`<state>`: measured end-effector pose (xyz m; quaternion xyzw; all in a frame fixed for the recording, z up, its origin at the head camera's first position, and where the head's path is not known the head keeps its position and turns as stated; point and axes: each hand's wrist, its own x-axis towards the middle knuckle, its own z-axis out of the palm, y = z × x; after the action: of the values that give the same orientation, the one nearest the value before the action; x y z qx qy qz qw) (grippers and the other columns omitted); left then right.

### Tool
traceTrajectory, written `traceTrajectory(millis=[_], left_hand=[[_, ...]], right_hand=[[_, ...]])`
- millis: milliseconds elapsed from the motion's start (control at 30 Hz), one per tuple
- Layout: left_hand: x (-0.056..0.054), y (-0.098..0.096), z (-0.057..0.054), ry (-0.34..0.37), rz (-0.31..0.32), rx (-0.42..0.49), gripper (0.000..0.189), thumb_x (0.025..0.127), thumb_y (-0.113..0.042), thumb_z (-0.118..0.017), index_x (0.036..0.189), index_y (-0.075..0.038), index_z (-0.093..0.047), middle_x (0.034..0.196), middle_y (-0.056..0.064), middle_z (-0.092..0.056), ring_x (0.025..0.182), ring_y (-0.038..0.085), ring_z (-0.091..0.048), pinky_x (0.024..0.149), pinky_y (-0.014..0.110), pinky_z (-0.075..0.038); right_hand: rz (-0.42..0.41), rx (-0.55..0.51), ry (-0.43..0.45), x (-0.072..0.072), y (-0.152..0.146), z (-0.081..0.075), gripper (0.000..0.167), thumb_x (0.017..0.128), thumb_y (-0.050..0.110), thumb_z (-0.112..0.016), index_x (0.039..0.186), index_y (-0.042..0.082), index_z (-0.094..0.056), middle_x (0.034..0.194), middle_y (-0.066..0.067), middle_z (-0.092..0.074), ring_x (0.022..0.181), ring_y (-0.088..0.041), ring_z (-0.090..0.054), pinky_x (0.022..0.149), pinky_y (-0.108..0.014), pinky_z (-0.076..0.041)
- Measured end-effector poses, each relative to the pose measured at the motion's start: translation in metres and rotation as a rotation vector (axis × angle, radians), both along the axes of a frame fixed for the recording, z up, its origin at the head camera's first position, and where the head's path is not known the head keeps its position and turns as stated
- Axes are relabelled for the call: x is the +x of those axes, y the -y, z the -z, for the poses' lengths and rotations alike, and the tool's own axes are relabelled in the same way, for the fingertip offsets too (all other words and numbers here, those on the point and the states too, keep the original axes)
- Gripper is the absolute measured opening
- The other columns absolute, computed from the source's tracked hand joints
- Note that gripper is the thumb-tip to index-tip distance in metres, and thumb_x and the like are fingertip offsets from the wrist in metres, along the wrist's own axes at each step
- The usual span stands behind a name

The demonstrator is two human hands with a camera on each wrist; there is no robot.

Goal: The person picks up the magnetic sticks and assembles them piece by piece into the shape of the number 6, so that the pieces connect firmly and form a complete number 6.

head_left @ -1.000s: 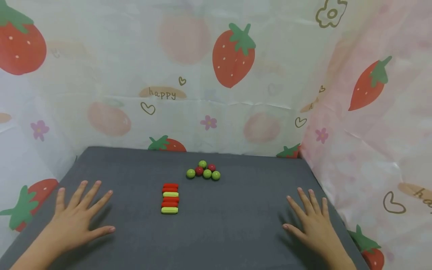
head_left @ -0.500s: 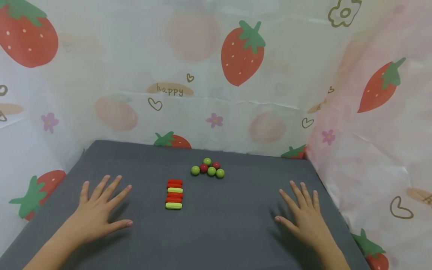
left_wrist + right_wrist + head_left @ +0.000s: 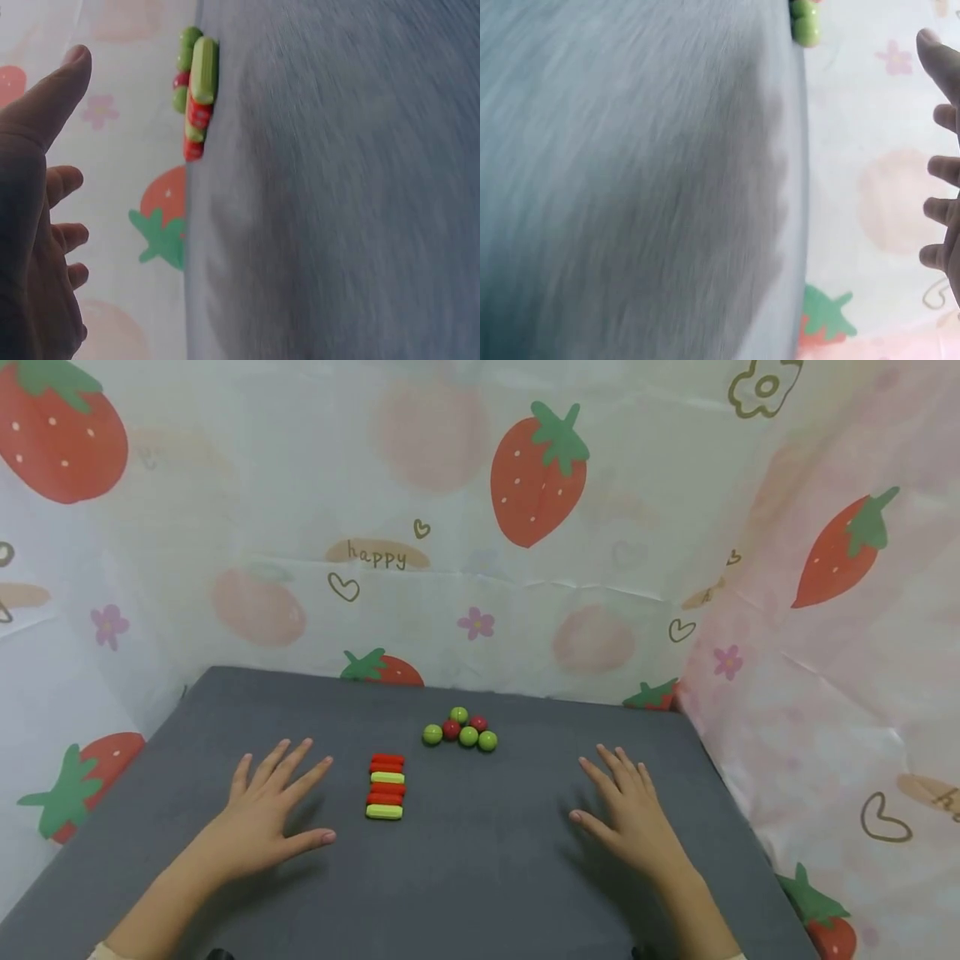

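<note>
My left hand (image 3: 262, 818) hovers over the dark table with its fingers spread, left of a short column of red and yellow-green bars (image 3: 386, 787). It holds nothing, and its thumb points toward the column. My right hand (image 3: 633, 818) hovers the same way on the right side, fingers spread, holding nothing. Behind the bars lies a cluster of small green and red balls (image 3: 468, 737), several of them touching or nearly so. The left wrist view shows the bars (image 3: 202, 71) end on beyond the thumb; in the right wrist view only green balls (image 3: 805, 30) show at the top.
A dark grey cloth covers the table (image 3: 495, 877). Behind it and at both sides hangs a pale curtain (image 3: 300, 468) printed with strawberries, hearts and flowers, meeting the table's back edge.
Both hands have moved inward over the table, the left to the right and the right to the left. The view has shifted slightly. Bars and balls keep their arrangement.
</note>
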<state>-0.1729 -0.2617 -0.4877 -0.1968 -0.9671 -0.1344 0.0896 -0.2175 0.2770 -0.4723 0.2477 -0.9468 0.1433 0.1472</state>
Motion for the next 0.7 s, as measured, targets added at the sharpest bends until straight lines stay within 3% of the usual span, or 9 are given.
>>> traceTrajectory(millis=[367, 700], left_hand=[[-0.014, -0.034, 0.007, 0.065, 0.041, 0.12, 0.099, 0.083, -0.073, -0.068, 0.162, -0.024, -0.032, 0.17, 0.015, -0.018, 0.155, 0.044, -0.011, 0.114, 0.075, -0.005], [-0.013, -0.056, 0.006, 0.105, 0.041, 0.236, 0.095, 0.084, -0.066, -0.073, 0.16, -0.02, -0.037, 0.169, 0.014, -0.019, 0.155, 0.044, -0.01, 0.113, 0.075, -0.01]], right_hand=[[-0.088, -0.125, 0.032, -0.022, 0.04, 0.002, 0.078, 0.093, 0.042, -0.075, 0.157, 0.017, -0.041, 0.165, -0.01, -0.033, 0.152, -0.039, -0.028, 0.117, -0.065, -0.025], [-0.06, -0.256, 0.189, -0.036, 0.073, 0.002, 0.07, 0.099, 0.046, -0.067, 0.159, 0.026, -0.038, 0.163, -0.002, -0.036, 0.15, -0.028, -0.035, 0.114, -0.06, -0.035]])
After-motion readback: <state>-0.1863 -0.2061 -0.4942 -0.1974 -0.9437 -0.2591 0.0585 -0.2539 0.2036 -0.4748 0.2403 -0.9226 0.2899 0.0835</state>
